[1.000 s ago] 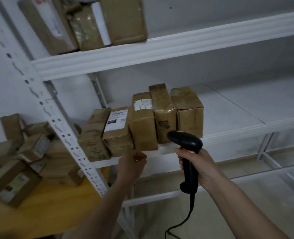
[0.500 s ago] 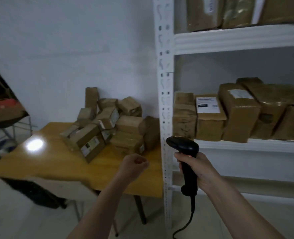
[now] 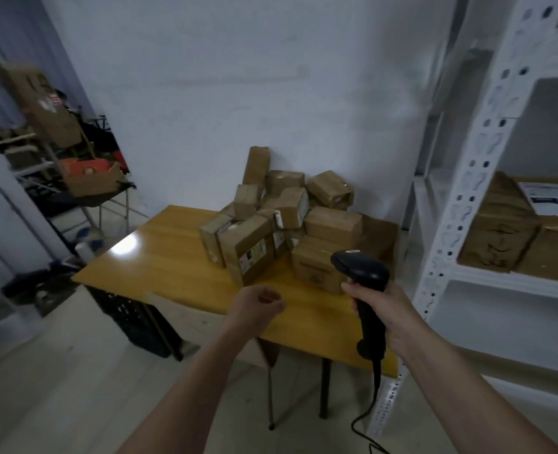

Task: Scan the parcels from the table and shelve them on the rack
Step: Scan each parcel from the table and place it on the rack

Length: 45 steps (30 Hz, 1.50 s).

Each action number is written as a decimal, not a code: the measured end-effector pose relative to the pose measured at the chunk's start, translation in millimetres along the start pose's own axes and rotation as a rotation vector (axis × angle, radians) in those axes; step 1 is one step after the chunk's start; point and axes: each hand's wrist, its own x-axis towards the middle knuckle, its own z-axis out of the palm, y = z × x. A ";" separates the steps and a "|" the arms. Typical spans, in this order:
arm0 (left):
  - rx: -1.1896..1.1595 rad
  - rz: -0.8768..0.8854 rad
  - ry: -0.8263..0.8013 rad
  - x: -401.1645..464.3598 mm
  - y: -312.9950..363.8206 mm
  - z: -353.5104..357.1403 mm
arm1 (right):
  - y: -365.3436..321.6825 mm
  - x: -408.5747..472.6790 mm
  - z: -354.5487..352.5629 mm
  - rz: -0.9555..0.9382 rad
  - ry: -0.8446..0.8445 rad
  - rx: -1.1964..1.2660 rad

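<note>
The right hand (image 3: 380, 306) has its fingers wrapped around the grip of a black scanner (image 3: 364, 283), held upright, with its head pointing left toward the table. A black cord (image 3: 367, 417) hangs from the bottom of the grip and curls out of the lower edge of the view. The left hand (image 3: 256, 304) holds nothing; its fingers are loosely curled inward, the thumb resting near them, and it hovers above the near edge of the table, apart from the parcels.

Beyond both hands stands a yellow wooden table (image 3: 172, 257). A pile of brown cardboard parcels (image 3: 280, 221) sits on its far right part, against the white wall. The boxes are heaped at mixed angles, one standing tall at the back, and several carry white labels. The nearest box (image 3: 248, 252) lies just ahead of the left hand.

To the right rises a white metal rack (image 3: 467, 198) with a perforated post. More brown parcels (image 3: 513, 231) sit side by side on its middle shelf, one with a white label on top.

At far left, blurred, are cardboard boxes (image 3: 42, 103) on a dark stand.
</note>
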 end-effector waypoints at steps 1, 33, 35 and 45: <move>0.003 -0.004 0.013 1.6 -4.8 -5.6 | 1.4 1.1 7.4 0.007 -0.007 -0.006; 0.087 -0.088 -0.065 257.6 26.8 -22.9 | -31.2 234.6 67.1 0.161 0.094 0.033; 0.077 -0.119 -0.071 275.1 25.4 -15.6 | -32.3 245.5 65.9 0.184 0.091 0.052; 0.052 -0.224 -0.019 354.9 48.9 12.6 | -33.0 270.1 57.2 0.238 0.142 0.119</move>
